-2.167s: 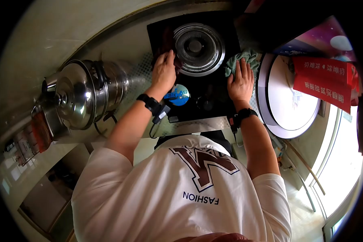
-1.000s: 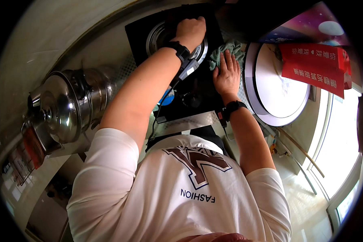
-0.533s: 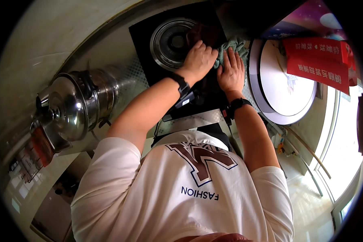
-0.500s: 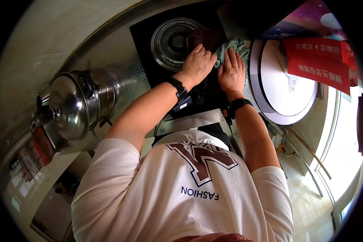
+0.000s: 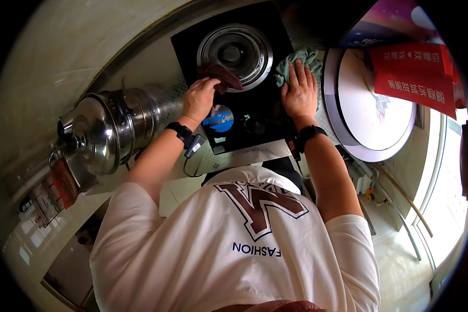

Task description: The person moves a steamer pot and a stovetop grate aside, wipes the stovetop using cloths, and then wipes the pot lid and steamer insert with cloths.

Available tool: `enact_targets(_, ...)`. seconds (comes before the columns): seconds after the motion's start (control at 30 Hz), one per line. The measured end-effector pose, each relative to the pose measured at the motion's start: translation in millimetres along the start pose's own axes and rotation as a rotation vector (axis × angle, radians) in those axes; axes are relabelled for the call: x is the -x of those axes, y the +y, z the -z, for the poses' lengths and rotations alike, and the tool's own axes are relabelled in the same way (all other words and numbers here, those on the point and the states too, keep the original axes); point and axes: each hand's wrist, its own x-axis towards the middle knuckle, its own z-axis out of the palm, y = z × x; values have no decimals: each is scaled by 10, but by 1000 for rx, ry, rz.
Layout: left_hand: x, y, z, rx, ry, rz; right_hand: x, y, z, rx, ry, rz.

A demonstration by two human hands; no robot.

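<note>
My left hand (image 5: 199, 98) is closed on a dark red cloth (image 5: 221, 77), at the near left part of the black stove (image 5: 268, 101). The cloth overlaps the near edge of the round metal burner ring (image 5: 235, 54). A blue round sticker (image 5: 219, 119) shows on the stove just right of my left wrist. My right hand (image 5: 299, 92) lies flat with its fingers stretched, the fingertips resting on a crumpled green cloth (image 5: 308, 57) at the stove's right edge.
A shiny lidded metal pot (image 5: 96, 132) stands on the left. To the right are a round white lid-like disc (image 5: 377, 104), a red bag with printed characters (image 5: 413, 73) and a purple box (image 5: 387, 26). Thin pipes (image 5: 400, 203) run below, at the right.
My left hand has moved left and toward me with the dark red cloth, away from my right hand, uncovering the blue sticker. My right hand has stayed by the green cloth.
</note>
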Motion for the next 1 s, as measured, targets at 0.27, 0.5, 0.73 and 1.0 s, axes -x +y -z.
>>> enact_targets(0.27,-250,1027,-375,-429,-80,-231,-11,-5,-33,21,18,14)
enact_targets(0.5,6,482,-191,-22,-45,-237,-12,-23,-38,53,15,18)
enact_targets(0.73,-209,-745,48,10,93,-8,-17,-28,-14,56,-3,4)
enact_targets(1.0,288,-3,-153,97,92,161,-6,-9,-32,25,26,23)
